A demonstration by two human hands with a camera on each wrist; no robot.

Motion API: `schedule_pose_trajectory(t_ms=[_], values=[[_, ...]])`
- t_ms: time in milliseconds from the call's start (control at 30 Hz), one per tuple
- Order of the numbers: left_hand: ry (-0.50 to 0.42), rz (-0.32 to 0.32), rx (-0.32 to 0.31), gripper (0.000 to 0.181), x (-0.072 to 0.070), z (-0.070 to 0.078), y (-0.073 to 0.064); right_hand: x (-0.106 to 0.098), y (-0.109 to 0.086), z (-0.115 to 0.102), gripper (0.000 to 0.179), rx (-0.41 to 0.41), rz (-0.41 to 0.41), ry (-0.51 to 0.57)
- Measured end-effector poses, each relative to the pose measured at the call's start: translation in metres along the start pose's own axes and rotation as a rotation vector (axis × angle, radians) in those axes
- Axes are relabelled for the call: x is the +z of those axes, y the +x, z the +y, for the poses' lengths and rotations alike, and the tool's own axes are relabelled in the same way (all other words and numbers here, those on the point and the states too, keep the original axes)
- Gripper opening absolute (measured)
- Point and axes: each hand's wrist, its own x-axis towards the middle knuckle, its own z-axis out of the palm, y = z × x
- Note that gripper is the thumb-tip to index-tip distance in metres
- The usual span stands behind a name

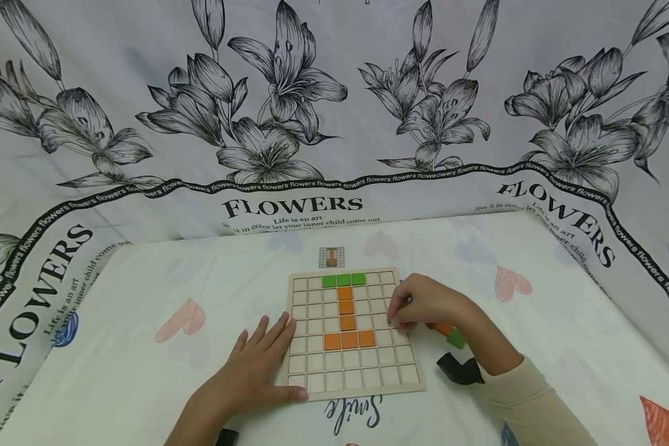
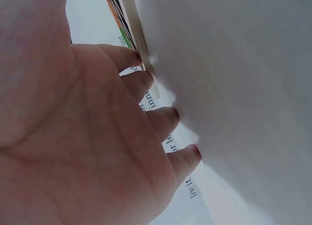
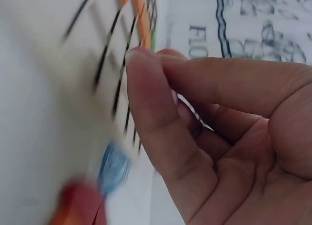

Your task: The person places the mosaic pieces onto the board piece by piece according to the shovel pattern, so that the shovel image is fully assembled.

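A square wooden grid board (image 1: 381,375) lies on the cloth. It bears a row of green tiles (image 1: 343,280) at the top, a column of orange tiles (image 1: 347,307) below and an orange row under that. My left hand (image 1: 259,365) rests flat with spread fingers at the board's left edge, its thumb at the near left corner. Over the right edge is my right hand (image 1: 424,301), fingers curled. In the right wrist view its thumb (image 3: 151,88) and forefinger meet at the tips close over the grid, with no tile showing between them.
Behind the board lies a small pattern card (image 1: 331,257). Loose tiles, among them a green one (image 1: 456,337), lie right of the board, partly hidden by my right hand. The right wrist view shows a blue piece (image 3: 115,166) and a blurred red piece (image 3: 83,200) there.
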Motion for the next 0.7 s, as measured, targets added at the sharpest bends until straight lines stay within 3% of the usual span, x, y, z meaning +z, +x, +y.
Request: schedule_pose_trajectory(t_ms=[233,367,567,700], values=[[-0.004,0.000,0.001,0.117,0.000,0.000,-0.001,-0.016,-0.040,0.037,0.008,0.033,0.075,0.064],[-0.009,0.006,0.003,0.117,-0.001,-0.001,-0.002,-0.018,-0.051,0.051,0.004,0.028,0.108,0.057],[-0.012,0.010,0.006,0.117,-0.001,-0.001,-0.002,-0.013,-0.055,0.054,0.018,0.048,0.242,-0.139],[-0.010,0.008,0.011,0.117,-0.001,0.000,-0.001,-0.008,-0.056,0.051,0.019,0.055,0.266,-0.219]])
